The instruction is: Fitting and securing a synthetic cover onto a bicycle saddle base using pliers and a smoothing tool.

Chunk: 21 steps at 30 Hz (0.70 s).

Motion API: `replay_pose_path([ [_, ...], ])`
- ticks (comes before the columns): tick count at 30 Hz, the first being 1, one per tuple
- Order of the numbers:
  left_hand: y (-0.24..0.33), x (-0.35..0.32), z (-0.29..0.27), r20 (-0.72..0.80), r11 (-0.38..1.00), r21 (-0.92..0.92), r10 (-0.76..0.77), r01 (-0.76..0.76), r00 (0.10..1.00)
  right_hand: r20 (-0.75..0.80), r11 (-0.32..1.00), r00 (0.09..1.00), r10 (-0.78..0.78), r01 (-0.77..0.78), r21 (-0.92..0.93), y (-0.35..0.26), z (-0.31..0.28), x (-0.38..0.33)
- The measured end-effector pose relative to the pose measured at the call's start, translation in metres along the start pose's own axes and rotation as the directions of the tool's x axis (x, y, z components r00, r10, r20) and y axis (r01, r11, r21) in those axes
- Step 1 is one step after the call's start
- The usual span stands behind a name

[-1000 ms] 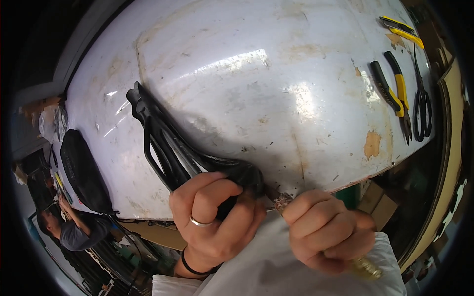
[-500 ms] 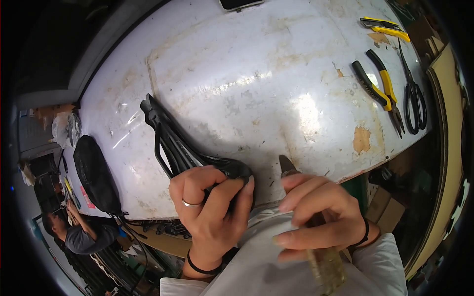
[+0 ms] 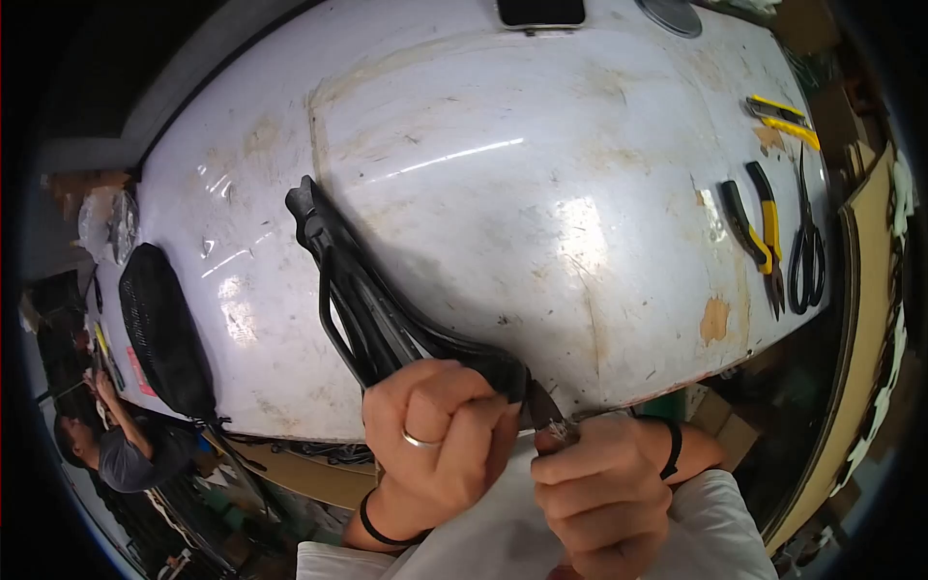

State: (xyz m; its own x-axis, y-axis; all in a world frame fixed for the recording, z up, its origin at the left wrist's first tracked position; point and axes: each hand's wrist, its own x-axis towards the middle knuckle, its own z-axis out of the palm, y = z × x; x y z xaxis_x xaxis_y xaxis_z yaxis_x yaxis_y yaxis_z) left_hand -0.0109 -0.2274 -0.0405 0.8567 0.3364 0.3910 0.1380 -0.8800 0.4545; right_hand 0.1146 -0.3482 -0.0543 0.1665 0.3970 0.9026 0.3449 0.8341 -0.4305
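Note:
A black bicycle saddle (image 3: 372,309) lies slantwise on the table with its rails showing and its narrow nose pointing away from me. My left hand (image 3: 440,435), a ring on one finger, is closed round the wide near end of it. In my right hand (image 3: 604,483) is a knife (image 3: 543,404) with a short dark blade, the fist wrapped round its handle. That blade sits right against the saddle's near edge, beside my left fingers; whether it cuts in cannot be made out. Most of the handle is hidden by my fist.
On the right lie yellow-and-black pliers (image 3: 764,232), black scissors (image 3: 807,256) and a yellow utility knife (image 3: 783,118). A black pouch (image 3: 164,329) rests at the left. Far off is a phone (image 3: 541,12). Another person (image 3: 126,449) works beyond the left edge.
My right hand has moved left and closed into a fist round the knife, bringing the blade to the saddle's edge. The view has shifted a little; my left hand keeps its grip.

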Motion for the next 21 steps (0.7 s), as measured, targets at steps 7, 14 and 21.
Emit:
replay_pose_path([
  [7, -0.006, -0.003, -0.002, 0.0, 0.999, 0.01, 0.033, -0.033, 0.999, 0.143, 0.963, 0.986, 0.084, -0.117, 0.242, 0.027, -0.027, 0.021],
  [14, -0.003, 0.0, 0.0, 0.006, 0.998, 0.011, 0.062, -0.062, 0.998, -0.063, 0.88, 0.903, 0.426, -0.397, 0.262, 0.014, -0.015, 0.03],
  [21, -0.014, -0.021, -0.015, -0.168, 0.969, -0.237, 0.034, -0.074, 0.985, -0.001, 0.942, 0.959, 0.283, -0.278, 0.187, -0.003, -0.02, 0.014],
])
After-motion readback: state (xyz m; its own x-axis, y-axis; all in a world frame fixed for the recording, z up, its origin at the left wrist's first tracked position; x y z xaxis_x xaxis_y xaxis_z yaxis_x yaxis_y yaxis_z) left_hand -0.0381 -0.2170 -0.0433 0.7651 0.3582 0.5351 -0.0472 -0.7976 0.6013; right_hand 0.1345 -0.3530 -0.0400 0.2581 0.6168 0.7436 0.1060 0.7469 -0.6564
